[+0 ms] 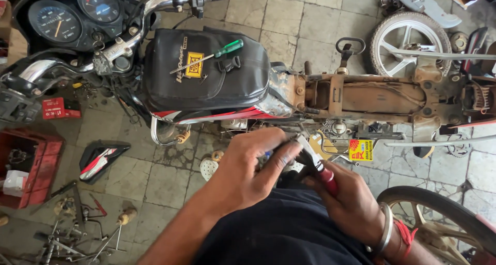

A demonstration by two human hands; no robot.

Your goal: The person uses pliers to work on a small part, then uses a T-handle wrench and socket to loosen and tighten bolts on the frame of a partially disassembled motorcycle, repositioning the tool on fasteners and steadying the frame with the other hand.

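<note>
Both hands work just below the motorcycle (330,97): right hand (349,200) clenched on red-handled pliers (318,164), left hand (253,169) pinching a small part at their metal tips. Beyond, on its black padded tank cover (206,71), lies a green-handled screwdriver (209,55).

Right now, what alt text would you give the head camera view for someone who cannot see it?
A person's left hand and right hand work a red-handled tool together beside a stripped motorcycle on a stone floor. A green-handled screwdriver lies on its black tank cover.
</note>
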